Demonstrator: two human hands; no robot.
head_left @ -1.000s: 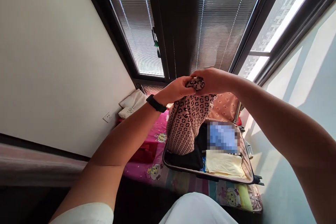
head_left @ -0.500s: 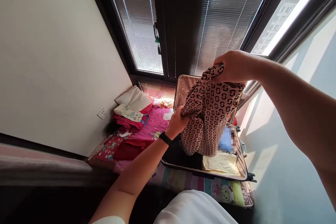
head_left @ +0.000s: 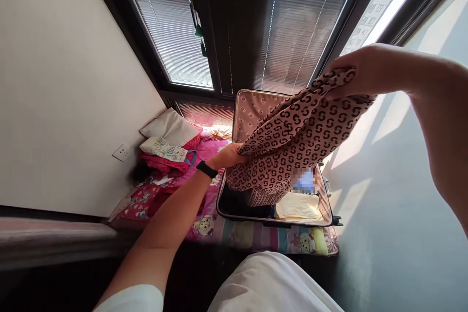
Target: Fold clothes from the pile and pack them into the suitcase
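A pinkish-brown garment (head_left: 292, 139) with a dark ring-like print is stretched slantwise between my hands; its exact kind I cannot tell. My left hand (head_left: 227, 156), with a black band at the wrist, is closed on its lower left edge. Higher up at the right, my right hand (head_left: 356, 75) grips its upper edge. Below the cloth lies an open suitcase (head_left: 252, 218), its patterned lid (head_left: 252, 109) raised toward the window. Inside are folded cream clothing (head_left: 300, 207), a blurred-out blue patch (head_left: 305, 183) and something dark at the left.
The suitcase stands on a bed with a colourful sheet (head_left: 241, 234). A pale pillow (head_left: 170, 126), a light printed cloth (head_left: 164, 149) and red clothes lie at the left. Walls with a socket (head_left: 122, 152) and windows with blinds (head_left: 175, 34) enclose the bed.
My hands have moved apart, the right one up and rightward, the left one leftward. The garment, bunched and hanging before, is now pulled out wide. The view has shifted slightly.
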